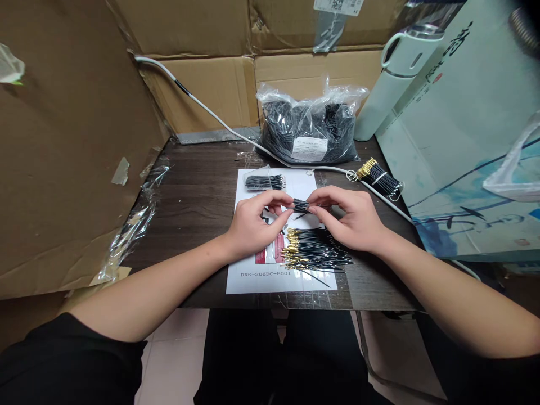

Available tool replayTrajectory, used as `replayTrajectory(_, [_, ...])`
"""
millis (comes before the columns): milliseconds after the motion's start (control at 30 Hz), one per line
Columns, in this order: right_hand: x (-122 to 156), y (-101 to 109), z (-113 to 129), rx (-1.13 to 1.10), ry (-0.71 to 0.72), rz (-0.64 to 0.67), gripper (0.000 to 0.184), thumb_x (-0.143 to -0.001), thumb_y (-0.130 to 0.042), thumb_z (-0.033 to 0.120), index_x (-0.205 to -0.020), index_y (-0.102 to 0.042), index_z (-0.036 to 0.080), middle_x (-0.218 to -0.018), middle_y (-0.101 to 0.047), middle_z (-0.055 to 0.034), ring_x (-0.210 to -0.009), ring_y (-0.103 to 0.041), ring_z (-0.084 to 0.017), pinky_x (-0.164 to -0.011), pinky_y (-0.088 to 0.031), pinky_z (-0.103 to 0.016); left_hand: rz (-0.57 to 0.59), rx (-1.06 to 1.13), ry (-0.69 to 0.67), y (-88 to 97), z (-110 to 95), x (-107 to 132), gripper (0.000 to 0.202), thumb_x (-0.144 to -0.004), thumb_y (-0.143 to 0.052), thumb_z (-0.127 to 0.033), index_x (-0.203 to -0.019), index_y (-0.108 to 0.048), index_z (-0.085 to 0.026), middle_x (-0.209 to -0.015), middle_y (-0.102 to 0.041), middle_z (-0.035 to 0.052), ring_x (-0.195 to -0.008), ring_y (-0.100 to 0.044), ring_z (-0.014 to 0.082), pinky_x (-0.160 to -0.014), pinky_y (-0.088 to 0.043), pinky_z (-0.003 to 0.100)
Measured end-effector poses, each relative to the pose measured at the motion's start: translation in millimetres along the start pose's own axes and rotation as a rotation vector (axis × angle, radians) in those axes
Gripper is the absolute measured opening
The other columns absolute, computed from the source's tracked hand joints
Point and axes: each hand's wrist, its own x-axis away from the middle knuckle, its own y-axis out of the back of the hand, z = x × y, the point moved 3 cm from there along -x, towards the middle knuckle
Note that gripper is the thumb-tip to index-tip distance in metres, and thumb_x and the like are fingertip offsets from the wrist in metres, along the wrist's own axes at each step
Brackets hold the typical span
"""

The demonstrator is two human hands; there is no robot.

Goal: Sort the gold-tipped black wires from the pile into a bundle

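Note:
Between my two hands is a small bunch of thin black wires (301,206). My left hand (264,219) pinches its left end, and the fingers of my right hand (346,216) close on its right end. Just below, many black wires with gold tips (314,249) lie side by side on a printed white sheet (253,284), gold ends to the left. One loose wire (314,277) rests aslant near the sheet's lower edge. Above my left hand, a clear plastic tray (265,181) holds more short black pieces.
Behind the sheet stands a clear bag of black parts (307,126). A white cable (211,112) crosses the table. To the right are a tied bundle of gold-tipped wires (381,179) and a pale green bottle (386,93). Cardboard walls (63,140) enclose the left and back.

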Motion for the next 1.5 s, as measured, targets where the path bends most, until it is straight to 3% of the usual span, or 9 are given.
replayTrajectory(1500, [0.5, 0.3, 0.4, 0.022, 0.025, -0.004, 0.012, -0.102, -0.070, 0.021, -0.113, -0.073, 0.023, -0.097, -0.080, -0.0017, -0.080, -0.074, -0.018, -0.076, -0.059, -0.033, -0.016, -0.016, 0.007, -0.7, 1.9, 0.6, 0.011, -0.097, -0.077, -0.018, -0.107, -0.078, -0.018, -0.099, -0.082, 0.0042, -0.083, -0.075, 0.0143, -0.081, -0.064, 0.029])
